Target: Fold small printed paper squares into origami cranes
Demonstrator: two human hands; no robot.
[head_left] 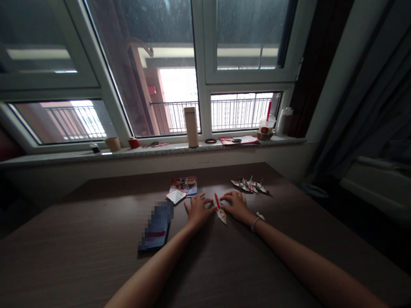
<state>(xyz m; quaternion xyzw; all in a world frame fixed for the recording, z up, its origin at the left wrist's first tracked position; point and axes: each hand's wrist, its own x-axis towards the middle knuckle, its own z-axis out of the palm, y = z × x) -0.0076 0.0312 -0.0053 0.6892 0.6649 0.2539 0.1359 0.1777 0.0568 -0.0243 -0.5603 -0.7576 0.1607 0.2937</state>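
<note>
Both my hands rest on a dark wooden table (96, 256), on either side of a small folded paper piece (220, 210) printed in red and white. My left hand (197, 209) lies with fingers spread, its thumb touching the piece's left side. My right hand (236, 205) presses the piece's right edge with its fingertips; a white bracelet sits on that wrist. A row of several finished folded paper figures (250, 186) lies just beyond my right hand. A colourful printed sheet (184, 186) and a folded white paper (175, 196) lie beyond my left hand.
A dark phone (156, 226) lies left of my left arm. The window sill (64, 155) behind the table carries a tall cream flask (191, 127), small cups (113, 143), scissors on red paper (239, 140), a lidded drink cup (266, 127). A curtain hangs at the right.
</note>
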